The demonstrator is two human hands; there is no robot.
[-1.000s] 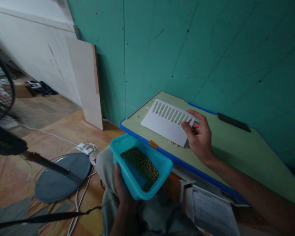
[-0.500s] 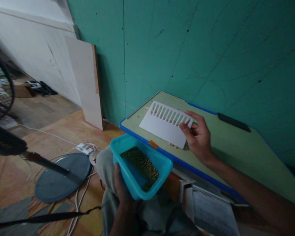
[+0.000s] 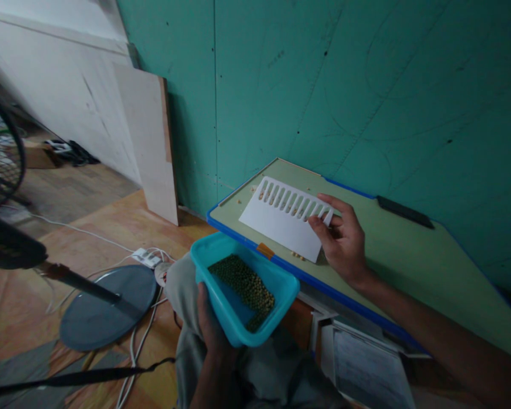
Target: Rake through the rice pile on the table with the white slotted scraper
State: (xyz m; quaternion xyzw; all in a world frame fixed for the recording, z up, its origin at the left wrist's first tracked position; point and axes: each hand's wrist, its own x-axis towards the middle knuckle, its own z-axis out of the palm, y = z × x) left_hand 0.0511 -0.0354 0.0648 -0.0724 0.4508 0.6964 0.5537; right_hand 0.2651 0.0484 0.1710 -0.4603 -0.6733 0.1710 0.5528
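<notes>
My left hand (image 3: 212, 322) grips the near left side of a turquoise plastic tub (image 3: 233, 328), tilted over my lap below the table's front edge. Small dark green beans (image 3: 234, 271) lie in the tub, mixed with pale yellow beans (image 3: 264, 296) towards the right. Between thumb and fingers, my right hand (image 3: 347, 244) pinches the right end of a white slotted plastic sheet (image 3: 276, 228). The sheet leans over the pale green tabletop (image 3: 392, 250), its row of slots on the far side. A few pale beans (image 3: 297, 255) show beside its near corner.
More loose pale beans (image 3: 239, 201) lie near the table's left end. A dark flat bar (image 3: 404, 212) rests at the back edge, against the green wall (image 3: 281, 85). At left stand a fan base (image 3: 106, 309), white cables and a power strip (image 3: 146, 257).
My right hand has moved the white slotted sheet slightly left and towards the table's front edge. The tub and my left hand have stayed in place.
</notes>
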